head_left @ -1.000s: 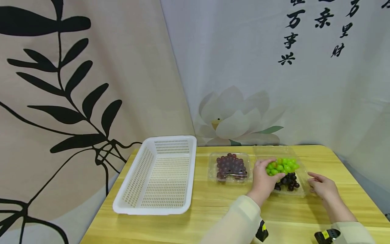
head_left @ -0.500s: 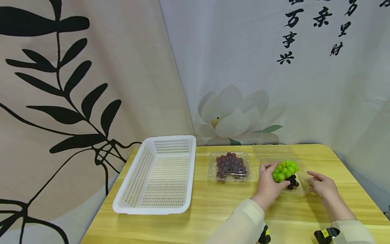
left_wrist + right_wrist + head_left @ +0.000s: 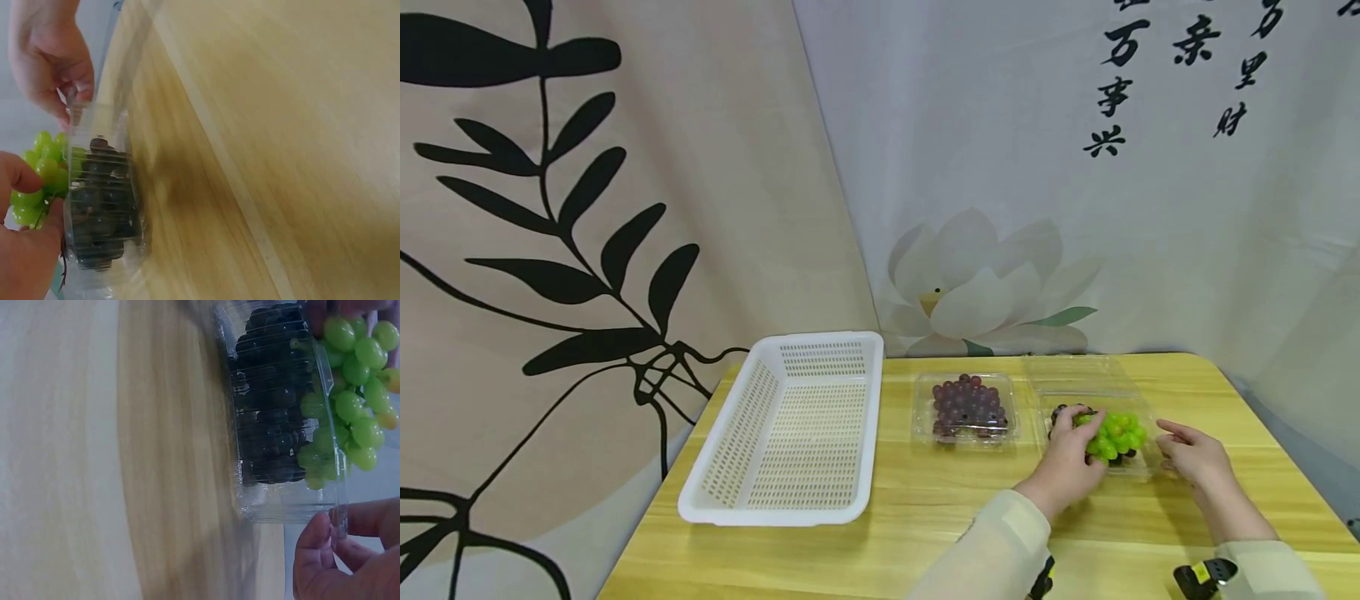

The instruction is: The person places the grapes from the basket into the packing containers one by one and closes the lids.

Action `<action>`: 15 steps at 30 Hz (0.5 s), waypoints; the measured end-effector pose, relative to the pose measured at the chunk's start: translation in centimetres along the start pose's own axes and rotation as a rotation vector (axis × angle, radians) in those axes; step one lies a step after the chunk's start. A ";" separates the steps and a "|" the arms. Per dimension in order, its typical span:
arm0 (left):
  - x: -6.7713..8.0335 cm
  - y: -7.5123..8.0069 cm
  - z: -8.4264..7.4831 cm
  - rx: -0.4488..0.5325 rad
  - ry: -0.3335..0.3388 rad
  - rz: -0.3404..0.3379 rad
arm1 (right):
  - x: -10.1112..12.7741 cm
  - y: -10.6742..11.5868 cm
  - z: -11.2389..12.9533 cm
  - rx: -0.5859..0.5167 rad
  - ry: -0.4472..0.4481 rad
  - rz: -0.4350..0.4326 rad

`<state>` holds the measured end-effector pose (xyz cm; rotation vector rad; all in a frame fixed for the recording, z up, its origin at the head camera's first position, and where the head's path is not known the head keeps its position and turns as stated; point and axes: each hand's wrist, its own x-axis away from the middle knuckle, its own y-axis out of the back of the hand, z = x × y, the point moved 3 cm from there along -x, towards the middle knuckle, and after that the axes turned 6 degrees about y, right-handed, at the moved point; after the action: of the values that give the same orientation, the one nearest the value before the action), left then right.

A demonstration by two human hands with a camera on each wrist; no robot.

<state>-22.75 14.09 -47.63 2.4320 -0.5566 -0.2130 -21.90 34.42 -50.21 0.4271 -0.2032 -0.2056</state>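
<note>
My left hand point(image 3: 1078, 440) grips a bunch of green grapes point(image 3: 1118, 432) just above an open clear plastic box point(image 3: 1141, 468) at the table's right. In the left wrist view its thumb presses on the green grapes point(image 3: 42, 178). Dark grapes point(image 3: 103, 206) lie inside the box point(image 3: 134, 244). My right hand point(image 3: 1174, 442) pinches the box's right rim; the right wrist view shows its fingers point(image 3: 325, 547) on the box point(image 3: 281, 506) edge, beside the dark grapes point(image 3: 269, 412) and the green grapes point(image 3: 356, 394).
A second clear box of red-purple grapes point(image 3: 967, 408) sits left of the hands. Farther left stands a white perforated basket point(image 3: 790, 343) with nothing in it. Everything stands on a wooden table point(image 3: 925, 517) with printed curtains close behind it.
My left hand has pulled the green bunch up from the back of the box and swung it toward the near right side. The right hand stays on the rim.
</note>
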 end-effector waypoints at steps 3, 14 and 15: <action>-0.1 -0.2 0.0 -0.125 -0.048 -0.022 | 0.1 0.0 0.2 0.006 -0.003 -0.001; 0.5 -0.5 -0.3 -0.344 -0.136 -0.180 | -2.6 0.3 -3.7 -0.050 -0.009 -0.011; 0.5 -0.5 -0.4 -0.369 -0.152 -0.202 | -2.7 0.4 -3.8 -0.047 -0.007 -0.007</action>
<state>-22.02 14.44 -47.65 2.1185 -0.3025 -0.5403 -23.57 36.92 -53.86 0.3809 -0.2033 -0.2182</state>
